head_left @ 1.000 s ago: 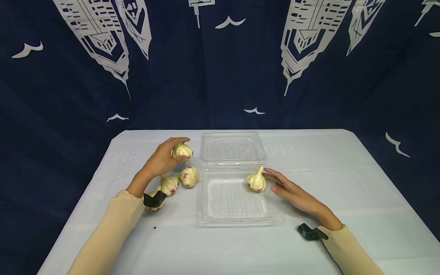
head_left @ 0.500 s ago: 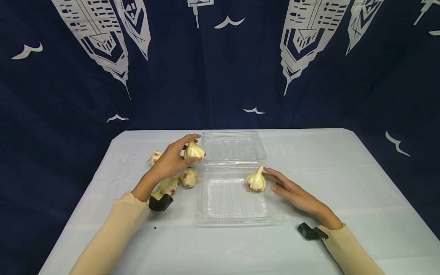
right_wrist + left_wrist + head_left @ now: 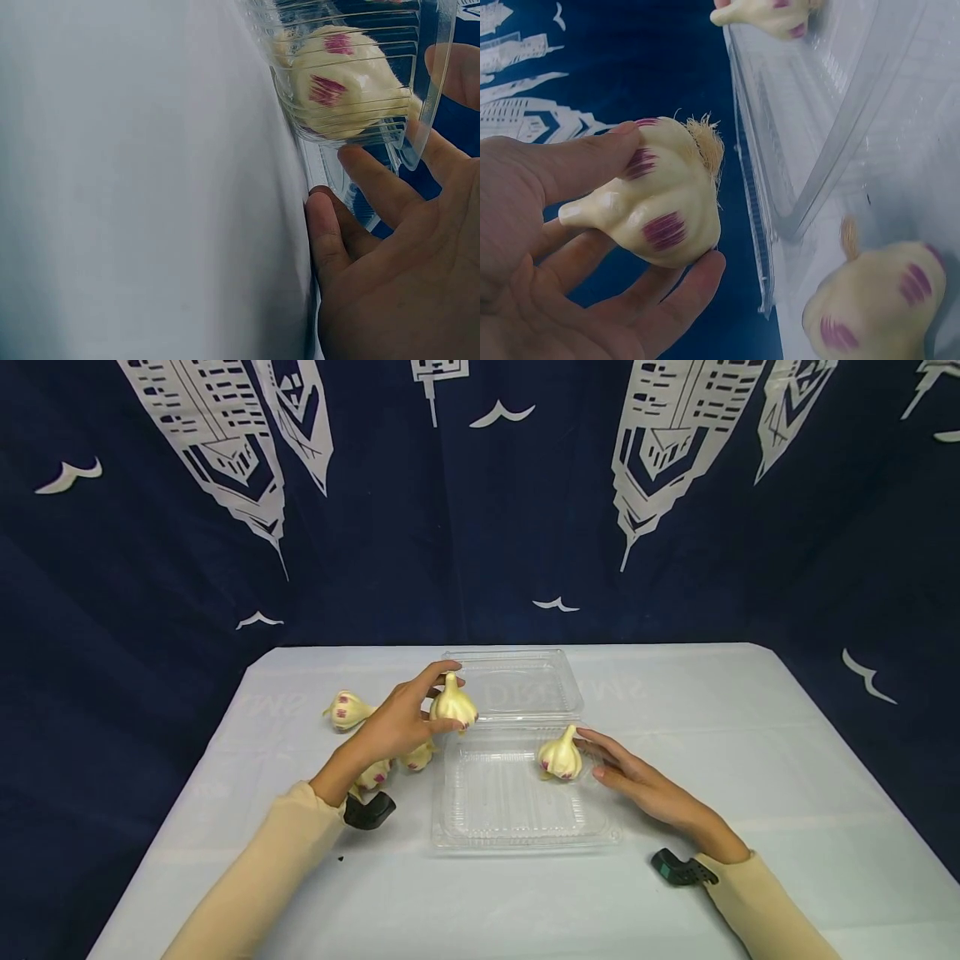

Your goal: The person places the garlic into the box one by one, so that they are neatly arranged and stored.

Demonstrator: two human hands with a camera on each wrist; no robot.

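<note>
My left hand [image 3: 401, 718] grips a garlic bulb [image 3: 453, 703] between thumb and fingers, raised over the left side of the clear plastic container near its hinge. The left wrist view shows this bulb [image 3: 667, 199] with purple patches and root hairs pointing away from the palm. A second garlic bulb [image 3: 559, 755] sits in the container's base [image 3: 510, 802], toward its back right. Beside that bulb, my right hand [image 3: 645, 785] rests at the container's right edge with fingers extended. In the right wrist view, its fingertips lie close against the ribbed outer wall [image 3: 405, 67].
The container's lid [image 3: 517, 685] lies opened flat toward the back. Left of the container, more garlic bulbs lie on the white table: one bulb [image 3: 347, 711] farther back, others [image 3: 417, 757] partly hidden by the left arm. A dark patterned curtain [image 3: 465, 527] hangs behind the table.
My left hand has carried its garlic bulb rightward from the pile to over the container's left side, uncovering the bulb at the back left. The right hand and its nearby bulb stay put.
</note>
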